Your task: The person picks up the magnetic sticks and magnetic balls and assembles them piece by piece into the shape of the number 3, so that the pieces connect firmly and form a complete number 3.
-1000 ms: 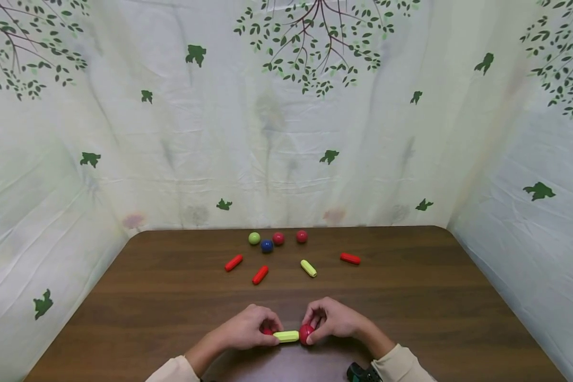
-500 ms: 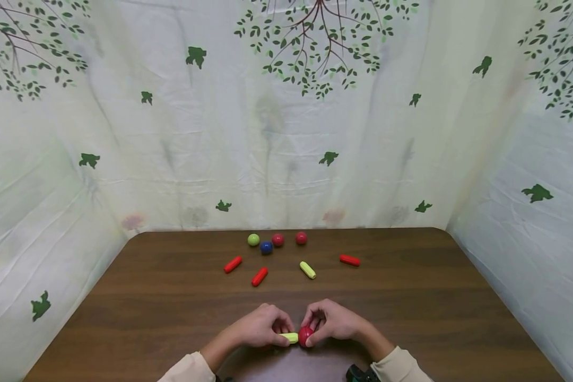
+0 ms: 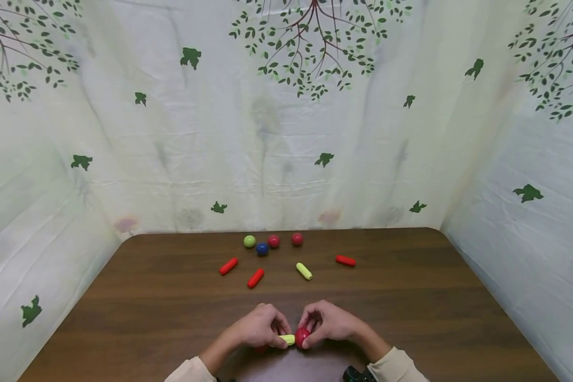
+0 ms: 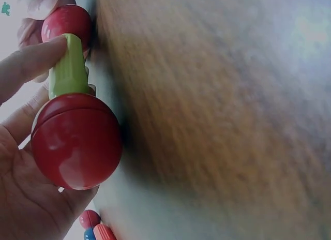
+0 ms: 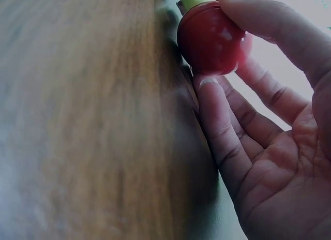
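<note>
1. Left hand has the yellow-green stick pinched between thumb and fingers, low over the front of the table, pretty much the middle.
2. Right hand is grasping the right-end ball, a red one, thumb on one side and fingertips on the other. Stick's tip meets it right there.
3. The other end of the stick has the left-end ball, also red, sitting inside the curve of the left palm. From the head view it's mostly hidden under that hand. Can't tell if it touches the wood.
4. Further back there's a spare yellow-green stick lying at a slant, a bit right of centre.
5. Two red sticks are off to its left, one angled stick and a farther one. A third red stick lies to the right.
6. Near the far edge: green ball, blue ball and red ball bunched close, plus a lone red ball just right of them.
7. All that's on a brown wood-grain table, with a pale leaf-print curtain behind. Sleeves are cream.
</note>
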Demonstrator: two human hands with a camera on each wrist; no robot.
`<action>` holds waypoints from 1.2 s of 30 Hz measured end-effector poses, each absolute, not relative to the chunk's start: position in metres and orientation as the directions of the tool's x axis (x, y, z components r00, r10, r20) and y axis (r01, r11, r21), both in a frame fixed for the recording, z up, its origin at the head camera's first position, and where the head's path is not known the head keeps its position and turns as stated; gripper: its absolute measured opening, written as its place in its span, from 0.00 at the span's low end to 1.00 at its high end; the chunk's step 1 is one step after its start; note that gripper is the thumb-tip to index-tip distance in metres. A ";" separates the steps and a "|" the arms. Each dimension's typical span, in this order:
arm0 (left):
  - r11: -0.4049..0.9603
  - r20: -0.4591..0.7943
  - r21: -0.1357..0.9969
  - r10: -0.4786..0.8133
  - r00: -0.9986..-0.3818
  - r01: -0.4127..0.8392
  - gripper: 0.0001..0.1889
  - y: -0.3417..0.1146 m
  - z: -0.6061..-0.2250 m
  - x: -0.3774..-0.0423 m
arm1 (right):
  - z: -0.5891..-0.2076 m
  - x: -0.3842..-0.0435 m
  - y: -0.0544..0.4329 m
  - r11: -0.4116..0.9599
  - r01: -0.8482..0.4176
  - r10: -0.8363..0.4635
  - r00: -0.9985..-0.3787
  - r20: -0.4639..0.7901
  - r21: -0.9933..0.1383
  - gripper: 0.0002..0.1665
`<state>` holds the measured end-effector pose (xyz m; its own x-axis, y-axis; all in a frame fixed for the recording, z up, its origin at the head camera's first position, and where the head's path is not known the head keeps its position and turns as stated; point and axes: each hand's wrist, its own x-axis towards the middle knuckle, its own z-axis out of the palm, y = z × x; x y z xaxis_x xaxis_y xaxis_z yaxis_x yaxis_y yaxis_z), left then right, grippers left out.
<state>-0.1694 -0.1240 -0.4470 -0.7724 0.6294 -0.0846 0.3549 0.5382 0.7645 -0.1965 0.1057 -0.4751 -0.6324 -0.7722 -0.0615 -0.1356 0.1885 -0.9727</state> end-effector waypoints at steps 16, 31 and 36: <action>0.536 -0.081 0.764 0.633 -0.770 0.360 0.07 -0.127 -0.452 -0.170 | -0.471 -0.206 0.108 0.159 -0.186 -0.792 -0.610 -0.013 -0.970 0.16; 0.522 -0.124 0.794 0.641 -0.758 0.312 0.06 -0.129 -0.452 -0.173 | -0.463 -0.264 0.104 0.367 -0.326 -0.469 -0.873 0.130 -0.871 0.25; 0.514 -0.143 0.809 0.642 -0.753 0.284 0.06 -0.129 -0.452 -0.174 | -0.464 -0.284 0.099 0.427 -0.298 -0.452 -0.888 0.084 -0.854 0.27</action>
<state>-0.1736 -0.1286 -0.4518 -0.7534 0.6419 -0.1428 0.2844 0.5139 0.8093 -0.2840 0.0987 -0.4644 -0.8881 -0.4519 0.0843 -0.2982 0.4267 -0.8538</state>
